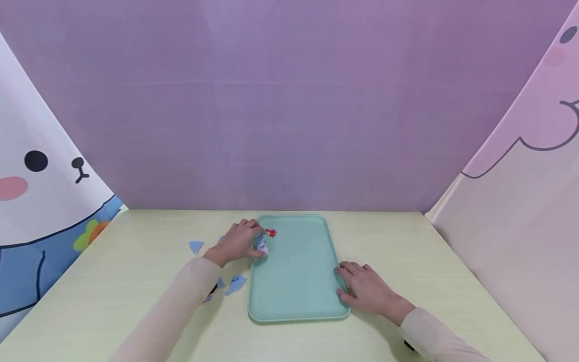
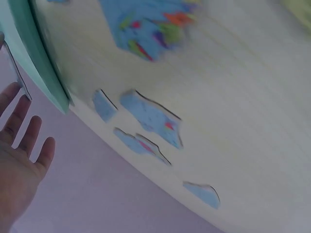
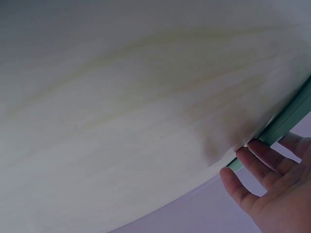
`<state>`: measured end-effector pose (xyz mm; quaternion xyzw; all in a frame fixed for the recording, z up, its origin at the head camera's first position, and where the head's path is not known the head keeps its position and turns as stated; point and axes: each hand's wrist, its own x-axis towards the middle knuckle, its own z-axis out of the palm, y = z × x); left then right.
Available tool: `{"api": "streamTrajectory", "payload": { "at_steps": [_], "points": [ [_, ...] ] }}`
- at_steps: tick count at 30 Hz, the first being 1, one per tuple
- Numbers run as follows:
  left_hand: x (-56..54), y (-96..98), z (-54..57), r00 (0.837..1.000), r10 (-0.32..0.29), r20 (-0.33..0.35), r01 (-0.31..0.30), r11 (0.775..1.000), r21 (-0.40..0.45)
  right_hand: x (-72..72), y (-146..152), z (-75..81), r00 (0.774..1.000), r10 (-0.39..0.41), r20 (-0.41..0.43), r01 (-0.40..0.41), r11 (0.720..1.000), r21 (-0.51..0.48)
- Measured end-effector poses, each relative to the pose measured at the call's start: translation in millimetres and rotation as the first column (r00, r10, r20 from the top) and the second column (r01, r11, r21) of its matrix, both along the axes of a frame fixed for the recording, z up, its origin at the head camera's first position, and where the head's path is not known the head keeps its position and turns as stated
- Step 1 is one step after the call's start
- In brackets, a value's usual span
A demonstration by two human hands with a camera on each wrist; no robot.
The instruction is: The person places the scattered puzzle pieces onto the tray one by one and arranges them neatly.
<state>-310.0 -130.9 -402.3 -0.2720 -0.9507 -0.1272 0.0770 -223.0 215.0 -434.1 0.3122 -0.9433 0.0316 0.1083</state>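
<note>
My left hand (image 1: 239, 242) pinches a flat blue puzzle piece (image 1: 262, 244) with a pale figure on it, at the left side of a mint-green tray (image 1: 298, 301). Fingers cover part of that piece; its thin edge shows in the left wrist view. A small red-and-green part (image 1: 270, 233) shows in the tray beside the fingertips; whether it belongs to the same piece I cannot tell. On the opposite side, my right hand (image 1: 368, 289) holds the tray's right rim, thumb and index finger reaching over it. In the right wrist view, other fingertips touch the tray's outer side (image 3: 286, 119).
Several loose blue puzzle pieces lie left of the tray, among them a triangular one (image 1: 196, 246) and a larger one (image 1: 235, 284). A colourful piece (image 2: 150, 29) is blurred in the left wrist view. A small black object (image 1: 409, 345) sits beside the right sleeve. A purple cloth (image 1: 289, 125) hangs behind the table.
</note>
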Motion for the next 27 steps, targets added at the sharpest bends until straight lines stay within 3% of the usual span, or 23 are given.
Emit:
{"api": "streamTrajectory", "payload": {
  "at_steps": [4, 16, 27],
  "points": [
    [-4.2, 9.0, -1.2, 1.000, 0.004, 0.017, -0.004, 1.000, 0.010, -0.1, 0, -0.4, 1.000, 0.001, -0.002, -0.001, 1.000, 0.001],
    [-16.5, 33.8, -6.3, 1.000, -0.017, -0.019, 0.018, 0.999, 0.051, -2.0, 1, -2.3, 1.000, 0.014, -0.026, -0.014, 1.000, -0.013],
    [-28.3, 50.2, -11.5, 1.000, 0.003, -0.022, -0.003, 1.000, 0.014, -1.8, 0, -2.1, 1.000, 0.011, -0.024, -0.011, 1.000, -0.006]
  ]
}}
